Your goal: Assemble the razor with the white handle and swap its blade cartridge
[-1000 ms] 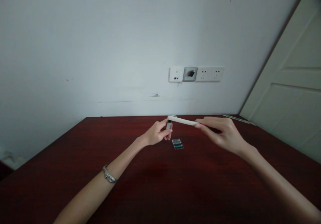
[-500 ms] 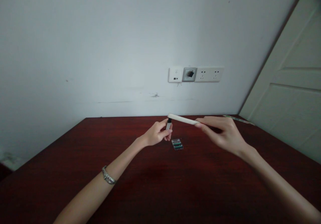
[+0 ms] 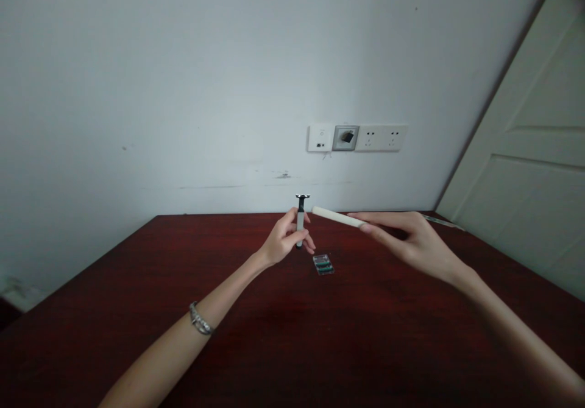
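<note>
The left hand (image 3: pixel 280 242) holds a gray razor (image 3: pixel 300 220), head up. The right hand (image 3: pixel 417 243) pinches one end of a white bar (image 3: pixel 337 216); its other end is just beside the razor. A loose pinch could drop the bar; a wobble could bump the razor. Below, a clear case (image 3: pixel 324 265) lies on the red table (image 3: pixel 283 341). Sockets (image 3: pixel 381 137) sit on the wall (image 3: pixel 219 79) behind.

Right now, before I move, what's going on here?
The left hand holds what looks like a razor, head up. The right hand grips one end of a white bar; its other end points toward the razor, a gap showing between them. A small clear case lies on the table.
</note>
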`<state>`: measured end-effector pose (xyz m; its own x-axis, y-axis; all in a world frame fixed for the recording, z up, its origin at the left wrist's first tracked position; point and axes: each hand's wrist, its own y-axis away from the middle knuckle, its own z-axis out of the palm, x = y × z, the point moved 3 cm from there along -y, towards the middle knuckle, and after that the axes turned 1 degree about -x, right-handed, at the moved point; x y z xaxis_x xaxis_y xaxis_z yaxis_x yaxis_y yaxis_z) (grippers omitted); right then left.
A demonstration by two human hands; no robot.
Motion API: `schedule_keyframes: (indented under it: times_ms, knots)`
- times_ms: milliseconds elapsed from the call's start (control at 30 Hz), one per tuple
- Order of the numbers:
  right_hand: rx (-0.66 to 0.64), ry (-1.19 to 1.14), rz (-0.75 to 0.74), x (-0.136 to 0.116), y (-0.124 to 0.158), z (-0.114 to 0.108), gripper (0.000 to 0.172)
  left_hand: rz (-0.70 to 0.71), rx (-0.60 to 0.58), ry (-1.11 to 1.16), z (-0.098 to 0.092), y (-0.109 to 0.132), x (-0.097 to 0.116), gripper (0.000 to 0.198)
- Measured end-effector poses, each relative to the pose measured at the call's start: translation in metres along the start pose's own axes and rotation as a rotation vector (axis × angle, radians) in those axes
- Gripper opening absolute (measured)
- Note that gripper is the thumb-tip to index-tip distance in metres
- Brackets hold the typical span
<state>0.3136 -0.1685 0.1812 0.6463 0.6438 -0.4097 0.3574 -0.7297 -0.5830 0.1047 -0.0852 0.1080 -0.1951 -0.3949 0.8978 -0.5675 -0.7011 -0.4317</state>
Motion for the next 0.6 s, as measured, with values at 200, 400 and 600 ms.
schedule_keyframes:
  times_ms: [200,400,600]
  knots:
    - [-0.018,-0.015,0.086,0.008,-0.001,0.000,0.029,0.036,0.104,0.112,0.004,-0.005,-0.001,0.017]
    - [-0.083,0.005,0.052,0.000,-0.013,-0.006,0.027,-0.010,0.034,0.171,0.007,-0.004,-0.003,0.014]
    - [-0.113,0.051,-0.028,-0.012,-0.027,-0.006,0.025,-0.071,-0.065,0.245,0.017,-0.002,0.001,0.027]
